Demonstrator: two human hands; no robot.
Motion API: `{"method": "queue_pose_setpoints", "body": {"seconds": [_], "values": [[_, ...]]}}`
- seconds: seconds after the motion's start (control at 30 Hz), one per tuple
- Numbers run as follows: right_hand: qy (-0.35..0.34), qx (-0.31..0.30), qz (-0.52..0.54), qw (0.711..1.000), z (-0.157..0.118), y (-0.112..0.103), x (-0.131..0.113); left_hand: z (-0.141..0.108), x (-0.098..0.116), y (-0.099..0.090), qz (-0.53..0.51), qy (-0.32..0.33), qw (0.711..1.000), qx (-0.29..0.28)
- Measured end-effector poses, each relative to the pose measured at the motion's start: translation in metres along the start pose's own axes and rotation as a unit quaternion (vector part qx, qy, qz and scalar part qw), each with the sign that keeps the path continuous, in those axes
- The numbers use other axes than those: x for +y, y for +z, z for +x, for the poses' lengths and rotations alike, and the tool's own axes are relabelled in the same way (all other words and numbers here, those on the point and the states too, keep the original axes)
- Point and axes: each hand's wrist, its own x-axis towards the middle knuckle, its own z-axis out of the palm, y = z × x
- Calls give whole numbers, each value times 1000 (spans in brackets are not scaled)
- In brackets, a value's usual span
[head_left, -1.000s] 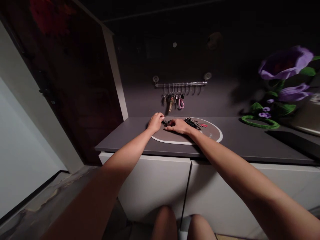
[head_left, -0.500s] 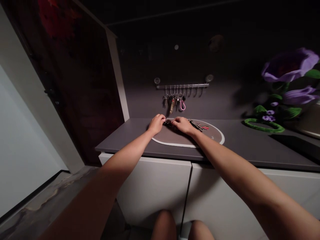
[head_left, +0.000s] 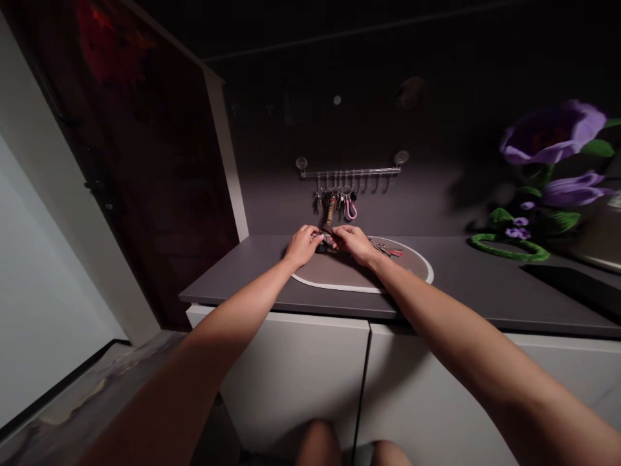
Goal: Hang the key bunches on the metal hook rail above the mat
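Over the brown oval mat (head_left: 334, 279) with a white rim, my left hand (head_left: 303, 247) and my right hand (head_left: 355, 244) are close together. Both have their fingers closed on a small dark bunch of keys (head_left: 322, 245), partly hidden by the fingers. More keys (head_left: 388, 249), some with red parts, lie on the mat just right of my right hand. Behind my hands, several keys (head_left: 319, 199) hang from a clear hook rail (head_left: 352, 173) on the wall, along with a brown tag (head_left: 330, 211) and a pink loop (head_left: 351, 210).
The grey counter (head_left: 466, 285) runs above white cabinet doors (head_left: 301, 362). Purple flowers (head_left: 553, 139) with a green ring base (head_left: 509, 249) stand at the right, beside a dark flat object (head_left: 572, 285). A dark red door (head_left: 160, 162) is at the left.
The bunch between my hands has been raised slightly, and more of it shows. My fingers have shifted around it. The camera view has moved a little.
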Motion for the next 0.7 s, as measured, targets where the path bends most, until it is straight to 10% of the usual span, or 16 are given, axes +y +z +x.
{"method": "queue_pose_setpoints", "body": {"seconds": [0.7], "values": [[-26,2,116,993,0,-1,-5,1,-2,1,-64,21,998,18]]}}
